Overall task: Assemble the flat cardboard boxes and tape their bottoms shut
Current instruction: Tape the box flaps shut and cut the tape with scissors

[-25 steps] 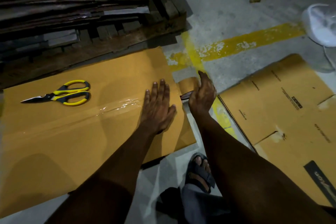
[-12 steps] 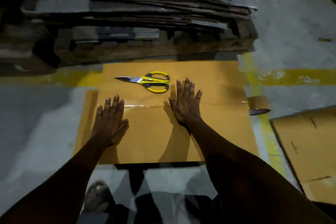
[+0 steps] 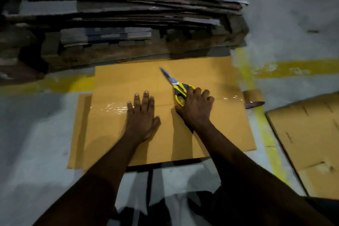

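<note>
The scissors [image 3: 178,87], left lying on the box [image 3: 211,130] half a second ago, are now gripped by the right hand [image 3: 194,108], with fingers curled round the yellow handles. The box is laid flat on the floor, so nothing is held in it. Its seam is covered side to side by clear tape [image 3: 110,109]. The left hand [image 3: 142,115] is pressed flat on the seam, fingers straight. The tape roll [image 3: 252,98] is found just off the box's right edge, nearer the right hand, but the blades are pointed away and left. A stack of flat boxes [image 3: 128,14] is seen beyond the box.
</note>
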`<action>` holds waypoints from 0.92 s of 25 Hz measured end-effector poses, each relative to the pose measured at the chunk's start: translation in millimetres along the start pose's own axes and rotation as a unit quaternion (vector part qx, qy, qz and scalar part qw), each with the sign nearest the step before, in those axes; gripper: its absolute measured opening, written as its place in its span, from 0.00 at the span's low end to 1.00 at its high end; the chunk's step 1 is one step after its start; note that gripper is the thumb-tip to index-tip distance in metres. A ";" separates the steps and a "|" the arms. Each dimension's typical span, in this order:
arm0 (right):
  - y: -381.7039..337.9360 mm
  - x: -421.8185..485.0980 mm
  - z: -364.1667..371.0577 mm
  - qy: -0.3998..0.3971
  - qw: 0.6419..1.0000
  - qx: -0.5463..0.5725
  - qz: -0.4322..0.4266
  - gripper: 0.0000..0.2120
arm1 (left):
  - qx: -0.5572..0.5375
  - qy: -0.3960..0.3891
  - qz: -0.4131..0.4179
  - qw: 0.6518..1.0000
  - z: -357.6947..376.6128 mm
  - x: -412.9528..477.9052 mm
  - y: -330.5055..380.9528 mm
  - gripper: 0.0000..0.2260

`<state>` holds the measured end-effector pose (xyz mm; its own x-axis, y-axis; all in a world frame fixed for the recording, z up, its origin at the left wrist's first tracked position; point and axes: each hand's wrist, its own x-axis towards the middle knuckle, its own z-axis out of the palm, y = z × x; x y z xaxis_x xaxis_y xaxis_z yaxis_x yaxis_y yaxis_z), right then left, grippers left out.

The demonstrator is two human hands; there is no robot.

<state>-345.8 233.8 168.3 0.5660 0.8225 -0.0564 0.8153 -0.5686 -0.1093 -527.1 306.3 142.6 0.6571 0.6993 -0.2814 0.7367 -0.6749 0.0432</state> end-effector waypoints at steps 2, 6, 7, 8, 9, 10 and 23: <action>60.0 -13.1 -4.3 0.015 0.995 0.020 0.096 0.29 | 0.015 -0.002 0.070 0.997 -3.1 28.9 52.0 0.33; 143.0 -21.4 -11.6 0.047 0.986 0.058 0.147 0.26 | 0.033 0.021 0.164 0.986 -10.3 83.7 147.1 0.31; 155.2 -20.4 -11.6 0.049 0.986 0.073 0.142 0.23 | 0.038 0.024 0.181 0.982 -11.0 92.9 168.8 0.31; 163.0 -18.1 -11.4 0.045 0.986 0.088 0.138 0.21 | 0.044 0.026 0.195 0.979 -9.4 98.8 186.1 0.32; 167.5 -14.8 -11.5 0.041 0.984 0.104 0.138 0.19 | 0.046 0.023 0.202 0.978 -8.6 101.1 198.4 0.33; 168.9 -10.1 -13.8 0.036 0.982 0.119 0.143 0.20 | 0.046 0.020 0.203 0.978 -6.6 102.2 205.3 0.34; 297.5 -1.2 12.6 0.171 0.765 0.521 0.338 0.42 | 0.049 0.026 0.254 0.966 -39.1 173.5 230.3 0.28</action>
<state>-105.5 63.8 123.3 0.9596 0.1917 -0.2059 -0.1168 -0.3945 -0.9115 -237.2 281.4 141.2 0.9385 0.2821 -0.1990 0.3008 -0.9511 0.0706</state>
